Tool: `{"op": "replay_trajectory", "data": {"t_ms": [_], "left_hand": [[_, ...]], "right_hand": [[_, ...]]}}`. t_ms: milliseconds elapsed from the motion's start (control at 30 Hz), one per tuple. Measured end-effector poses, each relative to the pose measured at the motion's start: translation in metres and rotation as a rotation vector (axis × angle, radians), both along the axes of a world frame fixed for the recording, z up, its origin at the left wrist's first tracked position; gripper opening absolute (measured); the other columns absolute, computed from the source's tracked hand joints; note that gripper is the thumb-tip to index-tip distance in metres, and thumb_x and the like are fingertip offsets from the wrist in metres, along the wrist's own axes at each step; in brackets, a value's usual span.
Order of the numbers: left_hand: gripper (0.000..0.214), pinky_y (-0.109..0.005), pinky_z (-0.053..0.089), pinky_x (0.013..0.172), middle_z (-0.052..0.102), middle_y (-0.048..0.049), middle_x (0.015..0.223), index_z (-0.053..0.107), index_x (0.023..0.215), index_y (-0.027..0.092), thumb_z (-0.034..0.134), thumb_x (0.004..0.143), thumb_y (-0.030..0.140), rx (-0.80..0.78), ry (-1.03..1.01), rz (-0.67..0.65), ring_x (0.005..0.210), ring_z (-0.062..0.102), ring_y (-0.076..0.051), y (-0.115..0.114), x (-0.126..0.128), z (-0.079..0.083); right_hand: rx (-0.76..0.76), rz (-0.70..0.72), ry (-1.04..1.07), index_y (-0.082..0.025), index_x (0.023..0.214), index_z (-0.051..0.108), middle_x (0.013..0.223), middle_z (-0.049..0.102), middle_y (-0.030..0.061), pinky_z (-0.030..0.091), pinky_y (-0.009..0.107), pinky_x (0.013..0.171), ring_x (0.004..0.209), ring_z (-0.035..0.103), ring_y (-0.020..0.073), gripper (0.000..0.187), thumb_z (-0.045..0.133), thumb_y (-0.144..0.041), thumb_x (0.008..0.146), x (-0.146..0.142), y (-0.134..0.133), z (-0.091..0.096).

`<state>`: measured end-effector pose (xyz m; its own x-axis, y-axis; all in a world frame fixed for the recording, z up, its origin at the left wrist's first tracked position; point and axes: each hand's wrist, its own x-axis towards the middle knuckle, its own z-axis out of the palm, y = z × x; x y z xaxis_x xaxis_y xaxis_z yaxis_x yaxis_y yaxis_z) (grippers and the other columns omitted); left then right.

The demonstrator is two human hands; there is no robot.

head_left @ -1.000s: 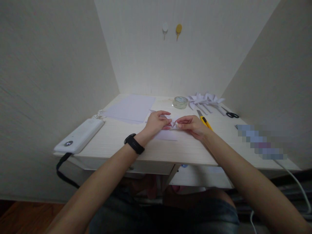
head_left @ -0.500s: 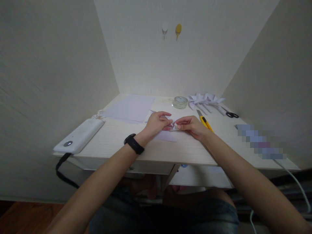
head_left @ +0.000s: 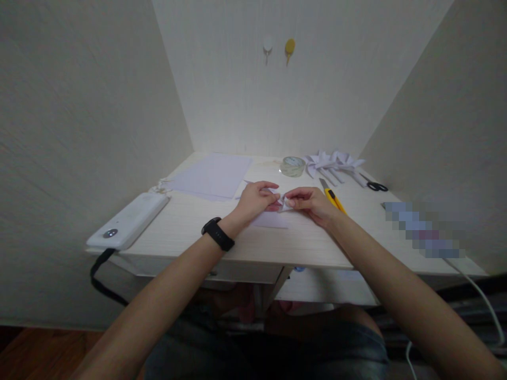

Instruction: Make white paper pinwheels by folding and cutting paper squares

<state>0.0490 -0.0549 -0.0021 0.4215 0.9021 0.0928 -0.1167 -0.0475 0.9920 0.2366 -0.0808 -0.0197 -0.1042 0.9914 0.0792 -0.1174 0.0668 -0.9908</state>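
Both hands meet over the middle of a pale wooden desk (head_left: pixel 190 227). My left hand (head_left: pixel 255 199), with a black band on its wrist, pinches a small folded white paper piece (head_left: pixel 282 202) from the left. My right hand (head_left: pixel 312 203) pinches the same piece from the right with thumb and fingers closed. A flat white paper scrap (head_left: pixel 271 220) lies on the desk just below the hands.
A stack of white sheets (head_left: pixel 214 175) lies at the back left, a tape roll (head_left: pixel 293 165) behind the hands. Several folded paper shapes (head_left: pixel 332 161), a yellow utility knife (head_left: pixel 331 196) and black scissors (head_left: pixel 376 186) sit right. A white device (head_left: pixel 129 219) with a cord rests at the left edge.
The hands stay in place; the fingers have shifted slightly on the folded paper piece. Nothing else has moved.
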Motion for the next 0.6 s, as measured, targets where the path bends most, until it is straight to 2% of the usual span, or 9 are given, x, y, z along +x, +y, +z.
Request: {"op": "replay_trajectory", "data": {"t_ms": [267,433,600], "left_hand": [[0.025,-0.025,0.058,0.066,0.066,0.0020,0.061,0.065,0.099,0.011,0.065,0.077,0.000,0.092,0.040,0.009,0.061,0.069,-0.012,0.006,0.001,-0.006],[0.030,-0.026,0.058,0.064,0.067,0.0011,0.066,0.065,0.100,0.013,0.068,0.073,0.001,0.172,0.093,0.034,0.063,0.069,-0.014,0.012,0.000,-0.012],[0.029,-0.030,0.059,0.064,0.068,-0.0007,0.068,0.063,0.100,0.013,0.067,0.073,0.001,0.177,0.112,0.056,0.066,0.070,-0.017,0.013,0.001,-0.014]], "right_hand": [[-0.028,0.033,-0.024,-0.019,0.080,0.079,0.077,0.074,0.0039,0.045,0.034,0.075,0.070,0.061,0.0153,0.032,0.089,-0.026,0.050,0.000,-0.001,0.000],[-0.039,0.026,0.003,-0.019,0.081,0.079,0.076,0.074,0.0037,0.047,0.035,0.076,0.070,0.061,0.0153,0.033,0.089,-0.024,0.050,0.000,-0.001,-0.001],[-0.043,0.007,-0.001,-0.019,0.080,0.079,0.077,0.074,0.0037,0.047,0.034,0.076,0.070,0.061,0.0147,0.033,0.089,-0.023,0.049,0.000,0.000,-0.001]]}}
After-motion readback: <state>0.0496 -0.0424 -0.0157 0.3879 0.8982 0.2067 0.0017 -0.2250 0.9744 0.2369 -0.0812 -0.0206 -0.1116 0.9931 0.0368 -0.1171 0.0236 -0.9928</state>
